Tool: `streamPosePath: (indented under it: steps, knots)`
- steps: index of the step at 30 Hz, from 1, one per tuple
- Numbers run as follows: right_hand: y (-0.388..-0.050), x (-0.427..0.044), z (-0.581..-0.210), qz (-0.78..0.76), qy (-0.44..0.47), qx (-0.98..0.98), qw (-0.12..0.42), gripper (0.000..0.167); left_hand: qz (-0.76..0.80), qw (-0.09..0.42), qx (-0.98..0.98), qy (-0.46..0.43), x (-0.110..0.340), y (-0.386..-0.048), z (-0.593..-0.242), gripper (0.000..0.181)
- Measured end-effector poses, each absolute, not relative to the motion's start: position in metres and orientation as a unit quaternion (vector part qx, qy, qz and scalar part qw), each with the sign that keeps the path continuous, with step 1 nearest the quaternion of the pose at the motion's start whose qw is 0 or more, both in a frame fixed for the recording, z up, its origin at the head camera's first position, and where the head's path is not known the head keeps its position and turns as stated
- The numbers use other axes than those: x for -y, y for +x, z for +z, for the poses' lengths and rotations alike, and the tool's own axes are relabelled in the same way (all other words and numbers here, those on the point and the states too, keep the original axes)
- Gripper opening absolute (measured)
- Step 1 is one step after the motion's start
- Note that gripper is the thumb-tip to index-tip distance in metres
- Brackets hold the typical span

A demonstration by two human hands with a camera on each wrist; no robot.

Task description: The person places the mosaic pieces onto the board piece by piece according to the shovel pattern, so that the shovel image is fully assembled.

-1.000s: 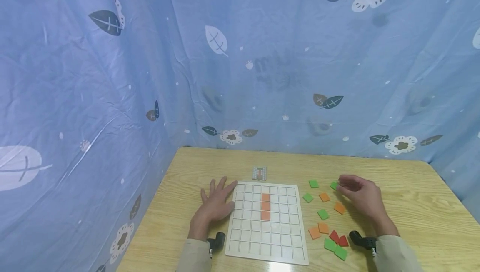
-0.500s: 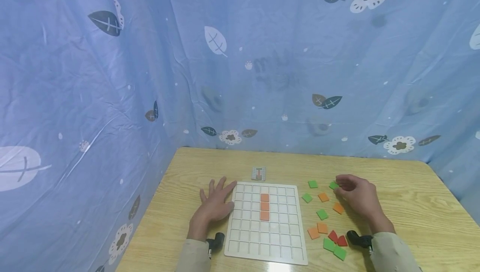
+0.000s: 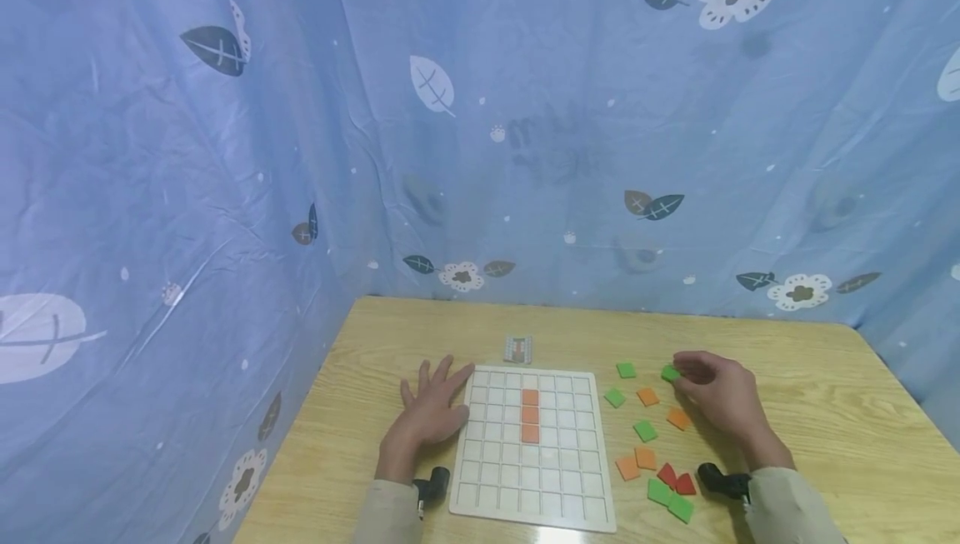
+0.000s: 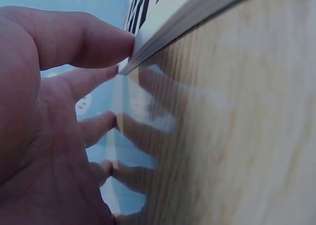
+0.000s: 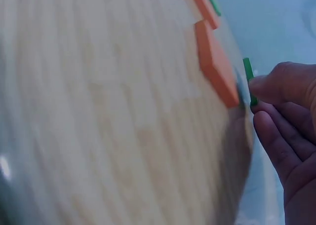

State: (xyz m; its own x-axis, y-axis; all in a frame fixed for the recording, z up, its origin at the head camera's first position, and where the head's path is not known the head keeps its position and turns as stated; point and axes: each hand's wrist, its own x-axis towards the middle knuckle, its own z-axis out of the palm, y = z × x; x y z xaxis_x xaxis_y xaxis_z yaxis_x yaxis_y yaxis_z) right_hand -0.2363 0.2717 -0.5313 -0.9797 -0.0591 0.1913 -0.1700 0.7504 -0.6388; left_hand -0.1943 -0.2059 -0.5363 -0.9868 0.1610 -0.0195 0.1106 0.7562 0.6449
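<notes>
A white grid board [image 3: 495, 452] lies on the table, with three orange tiles [image 3: 530, 416] in a column in its cells. My left hand [image 3: 427, 417] rests on the table at the board's left side, fingers spread. In the left wrist view the thumb [image 4: 89, 40] touches the board's edge [image 4: 168, 32]. At the right, my right hand [image 3: 723, 394] pinches a small green tile [image 3: 670, 373]. The right wrist view has this green tile [image 5: 250, 79] on edge at the thumb and fingertips, with an orange tile [image 5: 216, 64] lying nearby.
Loose green tiles [image 3: 645, 431], orange tiles [image 3: 627, 468] and red pieces [image 3: 685, 484] are scattered between the board and my right hand. A small pattern card [image 3: 518, 350] lies behind the board. A blue curtain [image 3: 480, 152] hangs along the table's back and left sides.
My right hand has shifted slightly left, its thumb and fingers at the green tile. The left hand stays at the board's edge.
</notes>
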Motion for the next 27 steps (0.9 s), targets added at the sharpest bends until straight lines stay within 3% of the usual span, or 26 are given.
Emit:
streamPosePath:
  steps: [19,27]
  knots:
    - [-0.222,-0.232,-0.476,0.379,0.136,0.909,0.111,0.039,0.34,0.03,-0.937,0.071,0.207,-0.196,-0.541,0.074]
    - [-0.22,-0.203,-0.455,0.39,0.18,0.896,0.115,0.034,0.326,0.062,-0.941,0.06,0.205,-0.192,-0.527,0.075]
